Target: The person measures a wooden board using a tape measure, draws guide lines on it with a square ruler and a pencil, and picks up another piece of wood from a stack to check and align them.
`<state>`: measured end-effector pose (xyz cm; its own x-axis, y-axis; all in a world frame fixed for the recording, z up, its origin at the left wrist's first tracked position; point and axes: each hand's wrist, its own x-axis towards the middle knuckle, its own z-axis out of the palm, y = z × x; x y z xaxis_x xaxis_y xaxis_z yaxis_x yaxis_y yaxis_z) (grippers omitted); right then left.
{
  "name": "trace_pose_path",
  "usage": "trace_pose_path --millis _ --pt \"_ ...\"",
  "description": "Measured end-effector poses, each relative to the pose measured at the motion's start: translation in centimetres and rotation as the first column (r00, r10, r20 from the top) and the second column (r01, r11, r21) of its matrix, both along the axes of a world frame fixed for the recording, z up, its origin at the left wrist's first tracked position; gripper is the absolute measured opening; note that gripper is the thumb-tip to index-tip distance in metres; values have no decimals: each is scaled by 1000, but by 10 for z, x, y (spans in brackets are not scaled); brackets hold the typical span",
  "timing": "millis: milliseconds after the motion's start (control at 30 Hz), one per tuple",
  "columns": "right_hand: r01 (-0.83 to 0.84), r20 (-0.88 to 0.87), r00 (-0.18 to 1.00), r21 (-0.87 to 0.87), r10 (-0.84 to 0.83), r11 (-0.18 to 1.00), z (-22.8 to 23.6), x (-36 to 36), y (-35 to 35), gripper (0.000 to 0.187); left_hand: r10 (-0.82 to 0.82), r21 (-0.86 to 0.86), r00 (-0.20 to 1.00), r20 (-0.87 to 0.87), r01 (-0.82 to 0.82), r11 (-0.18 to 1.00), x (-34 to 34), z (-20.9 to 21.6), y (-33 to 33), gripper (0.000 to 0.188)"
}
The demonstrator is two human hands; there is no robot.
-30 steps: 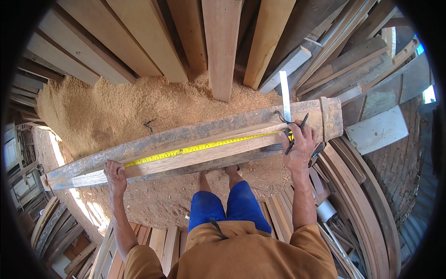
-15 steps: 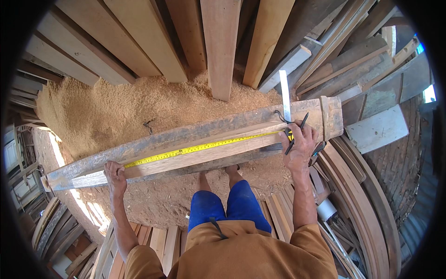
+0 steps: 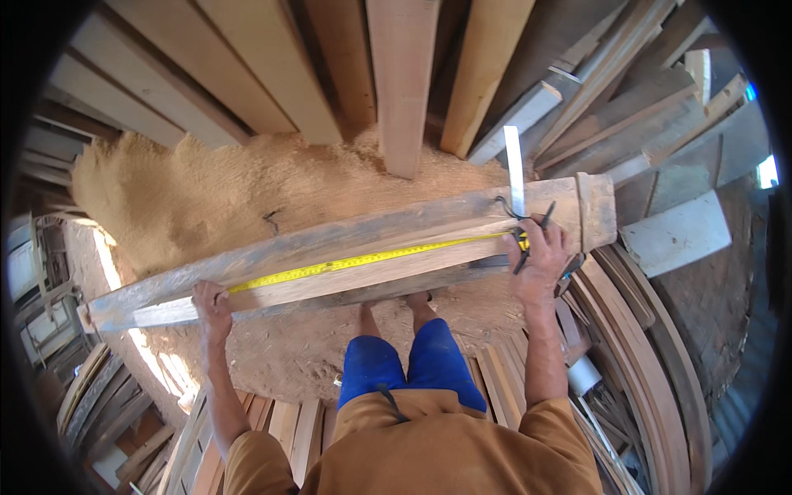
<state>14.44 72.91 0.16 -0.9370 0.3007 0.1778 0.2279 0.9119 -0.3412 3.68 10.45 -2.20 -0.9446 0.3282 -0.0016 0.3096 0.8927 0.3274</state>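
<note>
Fingers of the right hand are curled narrow around a black-and-yellow tape measure case, mostly hidden by the grip, with a slim black pencil-like stick jutting up between them; a black cord loop lies just beyond, near the foot of a flat, straight, silvery-white strip; a small black-and-teal object, too covered to identify, shows beside the wrist. The left hand is closed at the other end of the bright yellow tape blade, holding that end down at the near edge of a long, pale, squared timber; the tape stretches between the two hands along the timber, its markings blurred.

The timber rests on a long, grey, weathered wooden beam bench, with a narrow brown wooden slat set across its right end; past the far side spreads a heap of tan sawdust, where broad brown planks stand; to the right, a white rectangular panel leans near long curved boards; below, the person's blue shorts and brown shirt face the bench.
</note>
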Motion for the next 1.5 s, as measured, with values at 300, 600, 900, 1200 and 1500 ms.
trace_pose_path --millis 300,600,900,1200,1500 --pt "-6 42 999 156 0 988 -1 9 11 34 97 17 995 -21 -96 995 -3 -5 30 10" --pt "-74 107 992 102 63 992 8 -15 -90 33 127 130 990 -68 -117 984 4 -7 25 8" --pt "-166 155 975 34 159 986 28 -60 -254 34 133 110 991 -35 -128 986 -17 16 -101 9" --pt "-187 221 957 -23 187 982 45 -95 -353 28 217 76 976 11 -217 973 -39 38 -264 8" --pt "-223 251 941 -51 229 973 53 -112 -412 28 359 -24 933 21 -359 933 -41 45 -344 6"
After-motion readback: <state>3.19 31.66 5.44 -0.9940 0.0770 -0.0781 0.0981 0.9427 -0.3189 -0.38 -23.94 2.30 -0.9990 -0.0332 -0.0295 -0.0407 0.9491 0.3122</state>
